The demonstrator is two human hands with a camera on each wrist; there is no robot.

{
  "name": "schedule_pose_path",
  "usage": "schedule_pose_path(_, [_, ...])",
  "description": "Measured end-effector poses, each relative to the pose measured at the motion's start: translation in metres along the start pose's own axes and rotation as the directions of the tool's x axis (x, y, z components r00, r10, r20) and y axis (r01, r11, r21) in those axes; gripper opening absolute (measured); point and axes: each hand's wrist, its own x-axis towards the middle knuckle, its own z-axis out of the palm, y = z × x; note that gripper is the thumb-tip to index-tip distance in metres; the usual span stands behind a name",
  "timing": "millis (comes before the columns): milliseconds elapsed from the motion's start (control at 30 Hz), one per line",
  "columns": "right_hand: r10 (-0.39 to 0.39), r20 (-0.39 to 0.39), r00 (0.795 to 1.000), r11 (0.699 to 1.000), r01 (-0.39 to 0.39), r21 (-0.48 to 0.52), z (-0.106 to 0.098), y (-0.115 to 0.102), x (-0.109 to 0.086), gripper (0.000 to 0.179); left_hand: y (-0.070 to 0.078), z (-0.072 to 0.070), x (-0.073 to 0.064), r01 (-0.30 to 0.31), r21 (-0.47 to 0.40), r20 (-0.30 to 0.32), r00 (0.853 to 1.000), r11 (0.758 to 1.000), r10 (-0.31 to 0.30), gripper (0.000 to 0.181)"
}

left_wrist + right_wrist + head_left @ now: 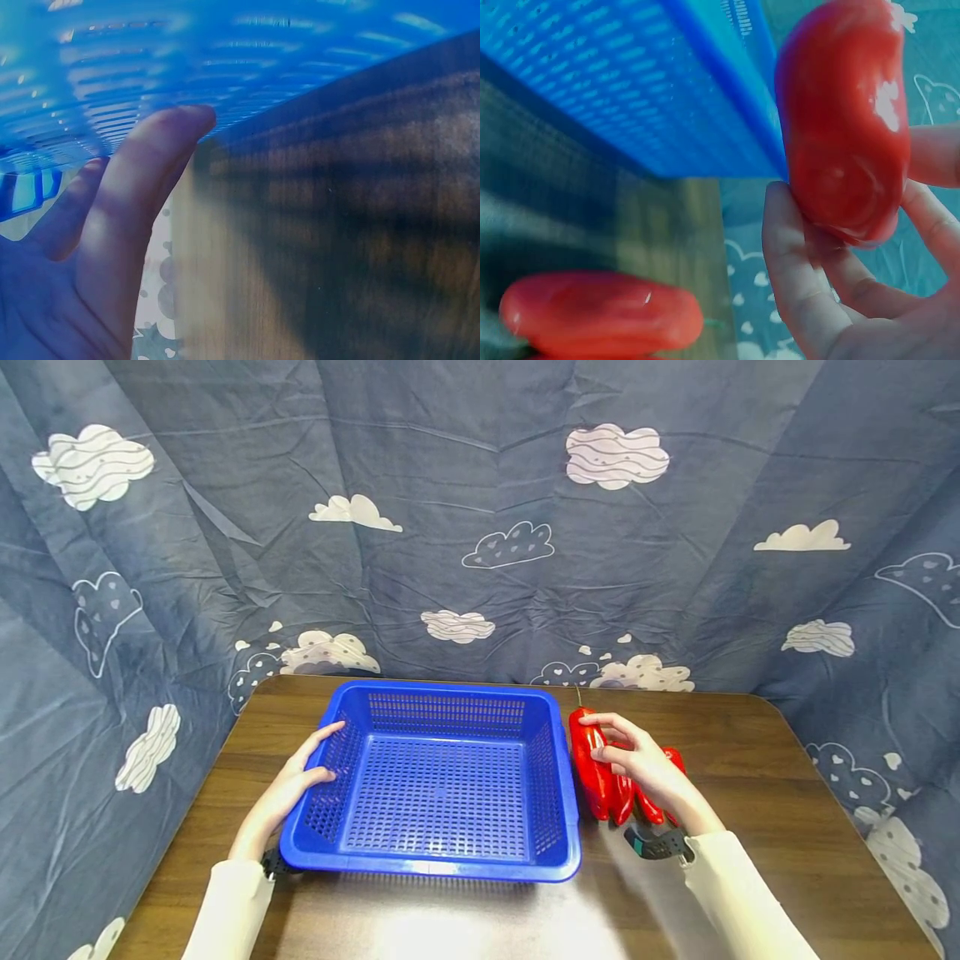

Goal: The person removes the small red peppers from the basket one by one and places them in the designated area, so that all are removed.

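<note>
My right hand grips a long red pepper with a thin stem, just outside the basket's right wall. In the right wrist view, the thumb and fingers surround this raised pepper, its blunt end toward the camera. Below and beside this hand, more red peppers lie on the table, partly covered by it. At the left side of a blue plastic basket, my left hand holds the rim. A thumb and finger show against the slotted wall in the left wrist view. The basket's floor is bare.
The brown wooden table extends right of the peppers and in front of the basket. A dark blue curtain with white clouds hangs behind the table and at both sides. Black straps circle both wrists.
</note>
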Motion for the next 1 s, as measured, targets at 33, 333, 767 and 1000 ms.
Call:
schedule_pose_path(33, [-0.006,-0.002,1.000,1.000,0.006,0.006,-0.002,0.002,-0.002,0.043,0.000,0.000,0.000,0.001,-0.003,0.000,1.000,1.000,-0.001,0.073])
schedule_pose_path(333, [-0.026,-0.040,0.999,0.999,0.025,-0.023,-0.020,0.013,-0.017,0.041,0.000,0.000,0.000,-0.003,0.006,0.000,1.000,1.000,0.003,0.072])
schedule_pose_path(767, [-0.053,-0.049,0.997,0.999,0.053,0.010,-0.036,0.019,-0.027,0.039,0.002,0.001,-0.003,0.021,-0.054,0.011,1.000,0.998,-0.021,0.073])
schedule_pose_path(1000, [-0.038,-0.064,0.997,0.999,0.037,-0.019,-0.042,0.022,-0.033,0.039,0.000,0.000,-0.001,-0.002,-0.011,0.007,1.000,1.000,0.002,0.072])
